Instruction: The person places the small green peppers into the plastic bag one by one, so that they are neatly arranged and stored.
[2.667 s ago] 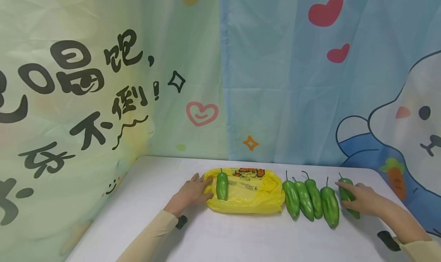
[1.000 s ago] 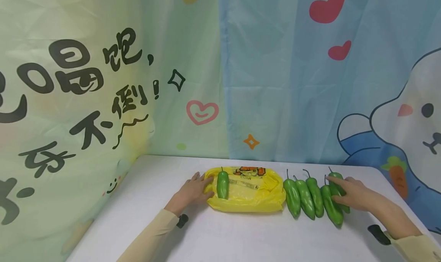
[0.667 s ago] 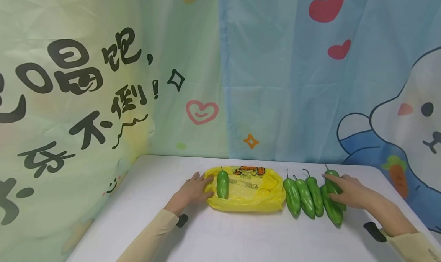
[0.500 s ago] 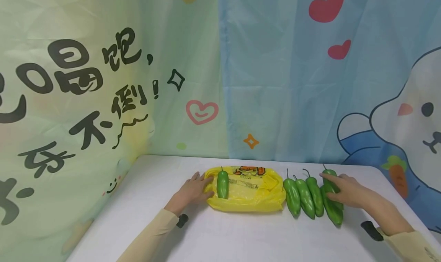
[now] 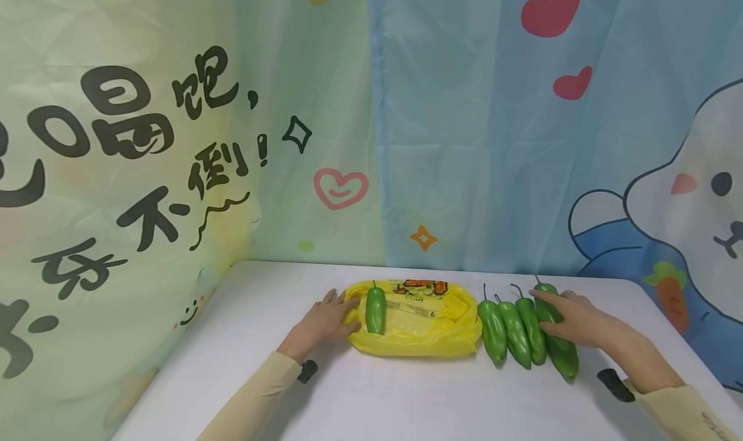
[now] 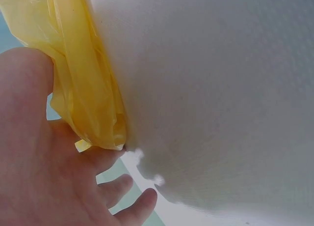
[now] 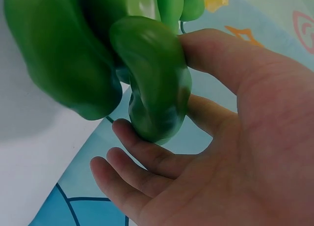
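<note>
I'd guide the pepper [image 7: 158, 83] pinched in the right hand [image 5: 580, 320] without jostling the neighbouring peppers [image 5: 515, 335], left hand [image 5: 322, 321] spread against the bag [image 5: 415, 341].

White rectangular table [image 5: 406, 396]; printed pale-green and blue fabric backdrop [image 5: 453, 189] behind it. Crumpled yellow plastic bag [image 5: 438, 344] lies mid-table, toward the rear edge. One slim green pepper [image 5: 375, 311] lies on the bag's left part, stem rearward. Bare left hand [image 5: 322, 322] at the bag's left end, touching it. Right of the bag, on the table: row of four long green peppers [image 5: 530, 330]. Bare right hand [image 5: 580, 317] right of the row; in it, fifth long green pepper [image 5: 547, 310], over the rear of the row's rightmost; contact between these two unclear.
</note>
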`<state>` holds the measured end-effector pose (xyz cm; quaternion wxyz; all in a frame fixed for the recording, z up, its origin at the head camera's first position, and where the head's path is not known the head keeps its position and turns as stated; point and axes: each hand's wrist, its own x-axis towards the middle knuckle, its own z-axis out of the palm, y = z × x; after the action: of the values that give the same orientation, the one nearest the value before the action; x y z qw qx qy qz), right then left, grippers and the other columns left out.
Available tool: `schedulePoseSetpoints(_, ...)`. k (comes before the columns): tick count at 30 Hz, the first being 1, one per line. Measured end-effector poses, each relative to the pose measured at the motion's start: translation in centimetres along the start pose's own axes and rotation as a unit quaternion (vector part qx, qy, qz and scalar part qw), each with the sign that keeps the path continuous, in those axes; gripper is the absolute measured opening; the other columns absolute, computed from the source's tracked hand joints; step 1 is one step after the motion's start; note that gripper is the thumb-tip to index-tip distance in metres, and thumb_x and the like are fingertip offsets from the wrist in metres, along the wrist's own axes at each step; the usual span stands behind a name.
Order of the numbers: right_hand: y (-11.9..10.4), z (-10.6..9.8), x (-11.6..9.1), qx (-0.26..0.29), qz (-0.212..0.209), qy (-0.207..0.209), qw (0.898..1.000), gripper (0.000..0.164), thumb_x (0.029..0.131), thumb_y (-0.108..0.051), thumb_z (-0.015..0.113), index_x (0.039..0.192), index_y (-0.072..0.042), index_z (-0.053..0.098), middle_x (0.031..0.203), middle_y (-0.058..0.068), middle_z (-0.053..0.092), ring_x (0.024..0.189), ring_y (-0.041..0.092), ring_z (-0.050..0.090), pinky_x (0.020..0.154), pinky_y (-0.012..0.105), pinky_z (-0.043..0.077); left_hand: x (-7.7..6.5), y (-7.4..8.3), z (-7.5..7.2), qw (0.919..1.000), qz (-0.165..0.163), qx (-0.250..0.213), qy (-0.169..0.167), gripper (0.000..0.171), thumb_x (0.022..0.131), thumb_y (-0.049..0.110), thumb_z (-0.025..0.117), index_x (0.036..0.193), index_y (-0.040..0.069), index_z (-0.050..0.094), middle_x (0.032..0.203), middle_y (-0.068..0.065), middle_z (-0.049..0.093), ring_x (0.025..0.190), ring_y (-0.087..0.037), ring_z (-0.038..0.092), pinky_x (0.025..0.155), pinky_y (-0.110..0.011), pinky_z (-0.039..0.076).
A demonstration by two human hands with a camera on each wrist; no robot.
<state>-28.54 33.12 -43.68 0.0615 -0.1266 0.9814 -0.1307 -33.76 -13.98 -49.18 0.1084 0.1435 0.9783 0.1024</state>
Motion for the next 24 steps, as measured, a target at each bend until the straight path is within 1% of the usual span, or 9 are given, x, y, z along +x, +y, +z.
schedulePoseSetpoints(6,-0.3,-0.1,0.3,-0.002,-0.009,-0.001,1.0,0.067,0.089,-0.024,0.072,0.144,0.004,0.045,0.118,0.04,0.054,0.104,0.052,0.057,0.081,0.067,0.053,0.0,-0.1,0.1,0.9999,0.01,0.002,0.005,0.061,0.099,0.047,0.055,0.152,0.019,0.045,0.161,-0.014,0.037,0.153,-0.04,0.023,0.122,-0.059,0.028)
schedulePoseSetpoints(14,-1.1,0.0,0.7,0.005,-0.012,-0.007,1.0,0.068,0.089,-0.023,0.071,0.145,0.003,0.044,0.119,0.041,0.054,0.104,0.051,0.057,0.082,0.068,0.053,-0.1,0.0,-0.1,1.0,0.004,0.0,-0.001,0.061,0.099,0.047,0.055,0.153,0.021,0.044,0.162,-0.013,0.036,0.154,-0.039,0.021,0.123,-0.059,0.026)
schedulePoseSetpoints(19,-1.5,0.1,1.0,0.009,-0.011,-0.016,1.0,0.067,0.09,-0.025,0.07,0.146,0.0,0.045,0.12,0.04,0.054,0.102,0.047,0.058,0.08,0.065,0.054,-0.1,0.0,-0.2,1.0,0.008,0.001,0.0,0.061,0.099,0.047,0.055,0.153,0.02,0.044,0.162,-0.014,0.036,0.154,-0.04,0.021,0.122,-0.06,0.027)
schedulePoseSetpoints(24,-2.1,0.1,1.2,0.012,-0.003,-0.026,1.0,0.067,0.091,-0.028,0.071,0.148,-0.003,0.044,0.124,0.04,0.053,0.103,0.044,0.057,0.081,0.067,0.054,0.0,0.0,-0.2,1.0,0.009,0.002,-0.002,0.062,0.099,0.048,0.055,0.153,0.02,0.044,0.162,-0.015,0.036,0.154,-0.04,0.021,0.122,-0.06,0.026)
